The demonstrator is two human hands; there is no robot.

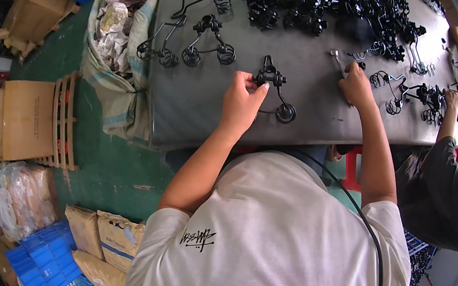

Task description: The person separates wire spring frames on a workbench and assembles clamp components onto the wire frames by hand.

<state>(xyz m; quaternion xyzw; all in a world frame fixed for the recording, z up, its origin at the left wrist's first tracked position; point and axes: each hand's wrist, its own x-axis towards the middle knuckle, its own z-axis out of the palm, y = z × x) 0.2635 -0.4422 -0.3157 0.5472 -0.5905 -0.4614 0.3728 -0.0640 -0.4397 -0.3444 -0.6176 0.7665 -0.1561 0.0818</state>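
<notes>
My left hand point(241, 101) is closed on a black bracket with coil springs point(269, 77), gripping it by its left side at the middle of the table's near part. Bent rods run from its clamp-like body down to a coil point(285, 113); my fingers hide part of it. In my right hand point(357, 87) is a silver wrench point(335, 59), its ring-shaped end pointing up and left, just above the table. A small black piece point(361, 65) lies beside that hand.
Similar black spring brackets point(202, 40) lie at the left of the grey table point(184, 117), with a large heap point(302, 3) at the back. Co-workers' hands point(454, 100) handle parts at the right. A sack of waste paper point(118, 32) stands against the left edge.
</notes>
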